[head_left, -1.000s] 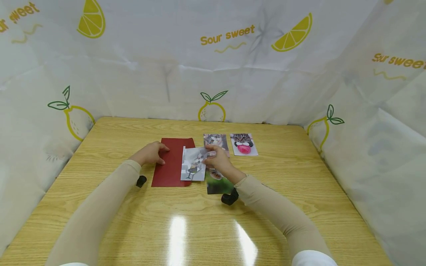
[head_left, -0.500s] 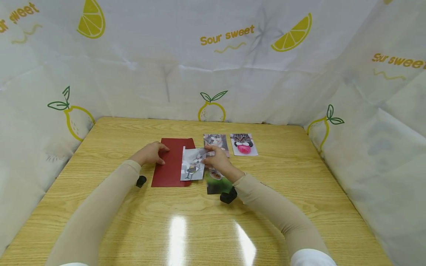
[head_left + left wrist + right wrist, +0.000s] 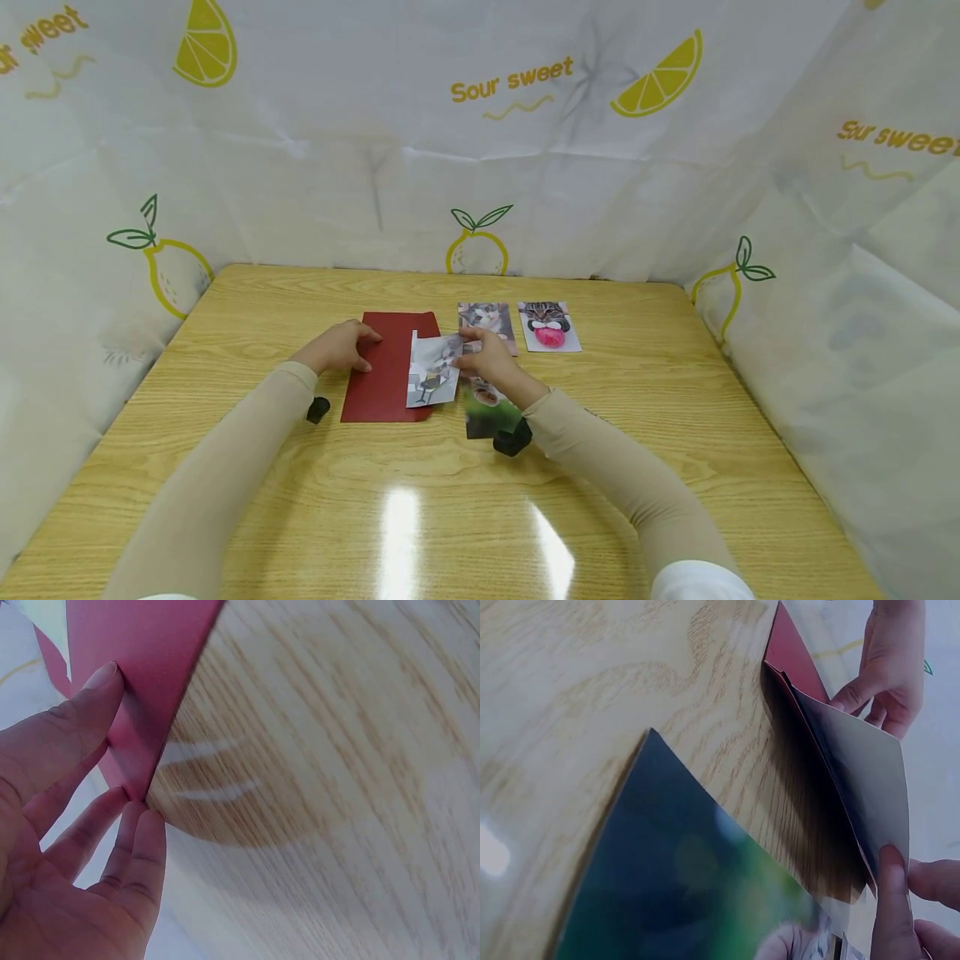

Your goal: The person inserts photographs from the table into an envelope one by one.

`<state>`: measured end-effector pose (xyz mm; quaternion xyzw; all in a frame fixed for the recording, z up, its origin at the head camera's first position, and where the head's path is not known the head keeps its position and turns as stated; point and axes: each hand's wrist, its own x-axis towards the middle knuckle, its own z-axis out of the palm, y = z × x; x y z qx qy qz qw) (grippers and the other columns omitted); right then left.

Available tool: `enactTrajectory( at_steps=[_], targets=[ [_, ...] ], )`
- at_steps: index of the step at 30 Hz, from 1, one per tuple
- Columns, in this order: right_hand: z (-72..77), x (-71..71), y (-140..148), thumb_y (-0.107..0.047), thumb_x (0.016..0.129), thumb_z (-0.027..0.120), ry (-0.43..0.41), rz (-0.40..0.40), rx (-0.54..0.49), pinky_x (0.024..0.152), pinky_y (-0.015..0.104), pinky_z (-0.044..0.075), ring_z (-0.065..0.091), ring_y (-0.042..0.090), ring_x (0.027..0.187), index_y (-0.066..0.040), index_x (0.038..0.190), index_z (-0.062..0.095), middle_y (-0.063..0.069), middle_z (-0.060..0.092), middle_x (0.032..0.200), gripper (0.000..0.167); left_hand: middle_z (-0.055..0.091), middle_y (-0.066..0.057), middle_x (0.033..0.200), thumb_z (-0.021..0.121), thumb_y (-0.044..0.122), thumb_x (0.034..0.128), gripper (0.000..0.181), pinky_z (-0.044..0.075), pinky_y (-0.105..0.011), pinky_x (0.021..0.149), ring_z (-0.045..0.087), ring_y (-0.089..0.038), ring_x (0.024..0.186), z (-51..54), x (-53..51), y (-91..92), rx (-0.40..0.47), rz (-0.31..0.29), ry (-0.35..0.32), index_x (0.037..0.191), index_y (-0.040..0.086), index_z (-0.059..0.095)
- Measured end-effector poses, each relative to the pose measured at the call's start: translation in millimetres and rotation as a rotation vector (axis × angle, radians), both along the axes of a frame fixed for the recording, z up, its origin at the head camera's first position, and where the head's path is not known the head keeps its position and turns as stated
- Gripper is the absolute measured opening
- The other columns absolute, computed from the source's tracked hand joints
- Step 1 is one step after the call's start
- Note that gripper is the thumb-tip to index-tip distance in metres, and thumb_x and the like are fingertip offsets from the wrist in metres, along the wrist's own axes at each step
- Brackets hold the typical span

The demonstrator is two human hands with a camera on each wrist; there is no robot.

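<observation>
White backdrop cloth (image 3: 337,167) with lemon prints rose behind the wooden table (image 3: 637,358), and straight to the action: the right hand (image 3: 491,362) had the cat photo card (image 3: 431,371) pinched at its right edge, thumb and fingers together on it! Look at the lie of it: the card sat leftward of that hand, its left part over the right side of the red envelope (image 3: 382,383), and whether any of it was tucked inside, you could not tell. Card and envelope both ran lengthwise away from the person, nearly parallel, and that side-by-side line looked like the thing that counted. Right hand nearer the card; left hand (image 3: 337,346) over at the envelope's far-left edge, thumb and forefinger spread well apart, tips touching the red

Just beside, the green-background photo (image 3: 491,417) lay partly under the right hand; beyond it, the grey-and-white cat photo (image 3: 487,315), and to its right the tabby photo with the pink ball (image 3: 550,321). Lettering, then: "Sour sweet" in orange, readable at centre and again at right, its first letters cut off at left; no brand could be read on envelope or card
</observation>
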<state>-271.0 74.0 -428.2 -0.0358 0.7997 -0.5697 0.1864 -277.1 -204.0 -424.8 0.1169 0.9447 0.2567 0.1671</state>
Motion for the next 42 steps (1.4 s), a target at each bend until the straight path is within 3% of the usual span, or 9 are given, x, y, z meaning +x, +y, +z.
enactTrajectory(
  at_steps=[9,26,28,31,34,42],
  targets=[
    [1.1,-0.9,0,0.004,0.085,0.069,0.004,0.0,0.039,0.069,0.027,0.059,0.067,0.021,0.074,-0.008,0.145,0.044,0.013,0.046,0.143,0.066,0.052,-0.023,0.136,0.075,0.008,0.0838,0.053,0.039,-0.049,0.109,0.045,-0.039,0.13,-0.7,0.4,0.3,-0.022,-0.019,0.019,0.133,-0.002,0.056],
    [-3.2,-3.5,0,0.005,0.086,0.068,-0.023,0.014,0.022,0.069,0.027,0.058,0.065,0.014,0.07,-0.007,0.145,0.044,0.015,0.047,0.14,0.066,0.05,-0.024,0.137,0.074,0.007,0.0841,0.053,0.039,-0.049,0.11,0.043,-0.039,0.131,-1.3,1.5,-0.2,-0.001,-0.01,0.003,0.133,-0.003,0.055],
    [-4.3,-0.6,1,0.004,0.087,0.067,-0.038,0.02,0.008,0.06,0.027,0.054,0.064,0.015,0.072,-0.009,0.146,0.043,0.015,0.046,0.139,0.065,0.05,-0.024,0.137,0.074,0.007,0.084,0.053,0.038,-0.049,0.11,0.043,-0.039,0.131,-1.3,1.4,0.0,0.0,-0.008,0.002,0.133,-0.003,0.056],
    [-5.4,4.8,3,0.003,0.089,0.065,-0.076,0.021,-0.019,0.045,0.027,0.037,0.063,0.018,0.07,-0.013,0.145,0.044,0.015,0.044,0.139,0.063,0.05,-0.023,0.138,0.073,0.007,0.0847,0.053,0.039,-0.049,0.11,0.043,-0.039,0.131,-1.0,1.6,0.2,0.0,0.002,-0.004,0.134,-0.002,0.055],
    [-6.4,9.7,5,0.002,0.09,0.063,-0.109,0.023,-0.057,0.04,0.029,0.022,0.064,0.02,0.064,-0.016,0.145,0.043,0.012,0.04,0.141,0.061,0.05,-0.022,0.139,0.073,0.007,0.0851,0.053,0.038,-0.049,0.11,0.043,-0.038,0.131,-0.2,1.5,0.2,-0.003,0.015,-0.009,0.134,-0.001,0.055],
    [-4.7,13.5,4,0.004,0.09,0.063,-0.106,0.018,-0.059,0.037,0.026,0.022,0.067,0.02,0.062,-0.015,0.145,0.043,0.013,0.039,0.144,0.061,0.05,-0.023,0.138,0.073,0.007,0.085,0.053,0.038,-0.05,0.11,0.044,-0.038,0.131,2.3,2.3,1.1,-0.004,0.012,-0.006,0.134,-0.001,0.055]
  ],
)
